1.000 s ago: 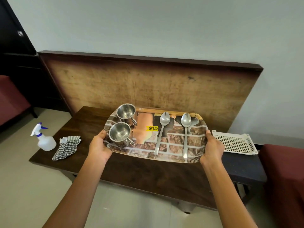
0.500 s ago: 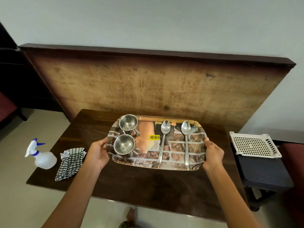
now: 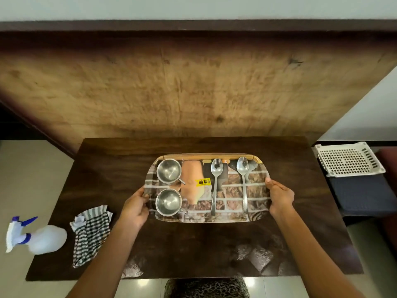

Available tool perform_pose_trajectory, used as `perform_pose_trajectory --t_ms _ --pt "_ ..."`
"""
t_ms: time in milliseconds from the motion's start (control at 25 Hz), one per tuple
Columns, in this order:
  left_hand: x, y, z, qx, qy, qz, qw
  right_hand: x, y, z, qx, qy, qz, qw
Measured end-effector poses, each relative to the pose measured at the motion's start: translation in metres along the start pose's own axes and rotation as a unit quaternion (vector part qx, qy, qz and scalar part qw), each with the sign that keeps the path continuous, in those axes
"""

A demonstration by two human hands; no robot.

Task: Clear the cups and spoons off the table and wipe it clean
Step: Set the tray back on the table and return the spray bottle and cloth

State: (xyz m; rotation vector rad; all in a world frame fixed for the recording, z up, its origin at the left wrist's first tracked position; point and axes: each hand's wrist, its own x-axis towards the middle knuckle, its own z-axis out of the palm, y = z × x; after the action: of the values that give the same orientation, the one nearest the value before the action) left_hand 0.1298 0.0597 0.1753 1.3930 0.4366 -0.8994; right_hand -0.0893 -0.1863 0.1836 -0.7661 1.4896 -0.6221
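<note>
Our left hand (image 3: 134,208) and right hand (image 3: 279,196) each grip a short end of the tray (image 3: 234,190), thumbs over the rim and fingers curled under. We cannot tell whether it rests on the table (image 3: 193,250) or is just off it. The tray sits at centre frame, with bare dark wood on all four sides, widest along the bottom edge.

On the tray's left half are the upper cup (image 3: 169,170) and lower cup (image 3: 168,202), both upright. On its right half the left spoon (image 3: 214,186) and right spoon (image 3: 243,183) lie parallel, bowls toward the top.

A yellow sticker (image 3: 203,182) between cups and spoons reads "79.00" – upside down to us.

A big wooden board (image 3: 193,87) fills the frame just above the table. At lower left a striped cloth (image 3: 90,233) lies near the table's edge, with a spray bottle (image 3: 40,238) beside it. At upper right, off the table, a white perforated basket (image 3: 348,162) sits on a dark stool (image 3: 363,196).
</note>
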Motion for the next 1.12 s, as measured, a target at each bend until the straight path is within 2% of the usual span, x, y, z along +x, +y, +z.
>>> perform_pose_trajectory --t_ms 360,600,800,1120 --pt "0.141 -0.037 -0.010 0.057 0.056 -0.057 0.995 0.095 0.070 0.048 -0.031 0.060 0.081 0.994" --pt "0.211 -0.082 -0.012 0.098 0.098 -0.106 0.985 0.160 0.113 0.068 -0.064 0.054 0.120 0.989" --pt "0.242 -0.108 -0.021 0.117 0.114 -0.116 0.980 0.190 0.133 0.076 -0.053 0.045 0.159 0.985" --pt "0.264 -0.127 -0.037 0.150 0.151 -0.127 0.969 0.209 0.147 0.082 -0.047 0.065 0.165 0.983"
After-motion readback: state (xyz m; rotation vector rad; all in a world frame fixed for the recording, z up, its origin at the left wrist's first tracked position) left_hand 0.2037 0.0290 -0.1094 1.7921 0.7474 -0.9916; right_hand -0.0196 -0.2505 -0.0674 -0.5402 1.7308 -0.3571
